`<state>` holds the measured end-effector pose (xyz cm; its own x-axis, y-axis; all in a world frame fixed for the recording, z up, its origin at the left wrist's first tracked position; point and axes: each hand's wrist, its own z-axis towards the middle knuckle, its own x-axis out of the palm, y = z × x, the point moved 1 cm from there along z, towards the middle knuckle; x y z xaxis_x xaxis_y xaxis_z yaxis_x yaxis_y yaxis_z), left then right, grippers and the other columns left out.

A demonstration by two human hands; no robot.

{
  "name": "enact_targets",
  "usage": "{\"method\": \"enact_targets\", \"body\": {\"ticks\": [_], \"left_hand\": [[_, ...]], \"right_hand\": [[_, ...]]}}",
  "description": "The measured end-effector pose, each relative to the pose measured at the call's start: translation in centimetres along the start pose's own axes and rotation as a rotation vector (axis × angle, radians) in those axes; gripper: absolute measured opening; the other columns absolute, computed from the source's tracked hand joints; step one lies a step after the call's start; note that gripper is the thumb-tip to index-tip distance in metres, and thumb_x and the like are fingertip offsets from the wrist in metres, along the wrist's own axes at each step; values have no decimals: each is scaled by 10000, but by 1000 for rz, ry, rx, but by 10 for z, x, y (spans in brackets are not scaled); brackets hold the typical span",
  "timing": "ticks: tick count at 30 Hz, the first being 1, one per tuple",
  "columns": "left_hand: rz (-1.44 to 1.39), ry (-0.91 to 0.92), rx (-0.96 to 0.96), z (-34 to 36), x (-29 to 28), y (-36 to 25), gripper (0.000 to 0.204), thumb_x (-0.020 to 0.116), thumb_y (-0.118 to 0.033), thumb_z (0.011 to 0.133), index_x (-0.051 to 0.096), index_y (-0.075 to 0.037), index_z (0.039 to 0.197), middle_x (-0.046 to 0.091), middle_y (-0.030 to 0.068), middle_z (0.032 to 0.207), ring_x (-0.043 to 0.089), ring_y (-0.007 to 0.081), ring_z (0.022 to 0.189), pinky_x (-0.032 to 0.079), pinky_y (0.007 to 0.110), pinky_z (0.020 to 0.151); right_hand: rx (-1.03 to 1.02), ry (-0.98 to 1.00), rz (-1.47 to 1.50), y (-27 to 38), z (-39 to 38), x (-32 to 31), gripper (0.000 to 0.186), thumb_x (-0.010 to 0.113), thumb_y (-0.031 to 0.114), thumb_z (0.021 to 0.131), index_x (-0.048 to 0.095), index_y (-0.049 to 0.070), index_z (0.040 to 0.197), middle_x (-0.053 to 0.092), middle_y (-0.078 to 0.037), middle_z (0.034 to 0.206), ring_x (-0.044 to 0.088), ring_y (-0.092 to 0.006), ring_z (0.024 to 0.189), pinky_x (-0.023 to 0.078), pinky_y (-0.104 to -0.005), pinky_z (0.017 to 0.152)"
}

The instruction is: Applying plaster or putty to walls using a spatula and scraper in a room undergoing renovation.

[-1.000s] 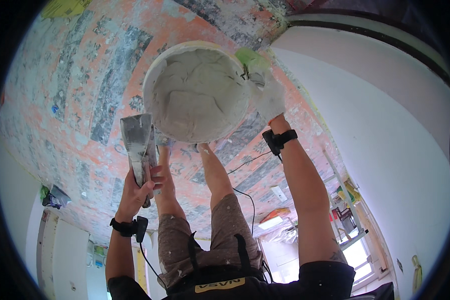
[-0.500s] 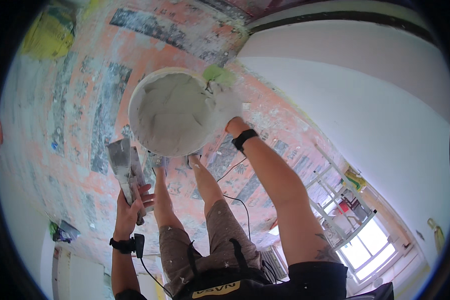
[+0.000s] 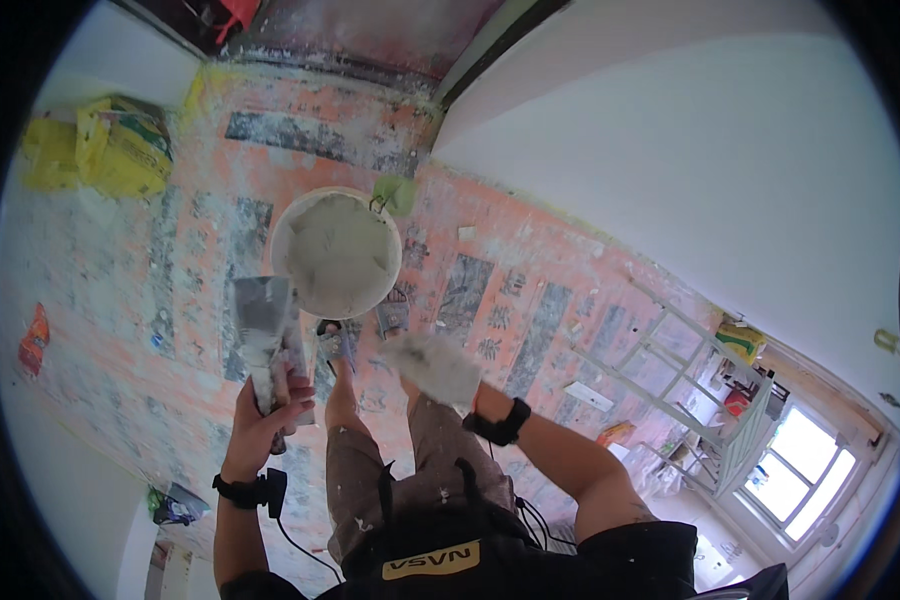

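My left hand [image 3: 255,428] is closed around a putty knife [image 3: 262,310] with a broad grey blade pointing up. A second flat blade [image 3: 297,345] shows beside it in the same hand. My right hand [image 3: 435,368], in a pale, stained work glove, hovers in front of my legs; its fingers are blurred, and nothing can be made out in them. Beyond both hands, a round white bucket [image 3: 396,255] stands on the floor by my feet, filled with smooth grey-white paste [image 3: 338,240]. The right hand is apart from the bucket.
A green scrap [image 3: 398,194] lies against the bucket. Yellow bags [image 3: 125,150] sit at the far left, and an orange-red bag [image 3: 35,342] at the left. A pale stepladder [image 3: 680,385] stands at the right near the white wall [image 3: 690,170]. Smeared, patterned covering lies over the floor.
My right hand has drawn back from the bucket's right side toward my body. The view has shifted, so the bucket looks smaller. The left hand keeps its hold on the putty knife.
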<state>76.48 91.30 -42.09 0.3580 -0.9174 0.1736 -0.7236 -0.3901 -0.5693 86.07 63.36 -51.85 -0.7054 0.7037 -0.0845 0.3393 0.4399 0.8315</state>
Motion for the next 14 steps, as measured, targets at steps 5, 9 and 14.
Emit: {"method": "enact_targets", "body": {"ticks": [5,9,14], "left_hand": [[36,216,111,-49,55,-48,567,590,79,773,490,25,1328,640,94,1114,634,186,1001,525,322,887],[116,314,185,-92,86,-60,590,585,57,767,500,-3,1348,622,46,1115,603,143,952,500,274,829],[245,488,314,-163,123,-51,655,592,26,795,448,-34,1431,576,79,1305,544,192,1207,459,337,1017]], "right_hand": [[-146,-8,182,124,-64,34,340,646,239,944,646,84,1246,718,-156,1041,708,-271,914,551,-372,805],[-213,-256,138,158,-105,51,466,677,210,925,562,65,1353,709,-132,1102,696,-207,985,545,-346,861],[-99,-411,131,191,-192,42,620,771,313,836,550,106,1377,703,-150,1138,691,-240,1044,534,-339,920]]}}
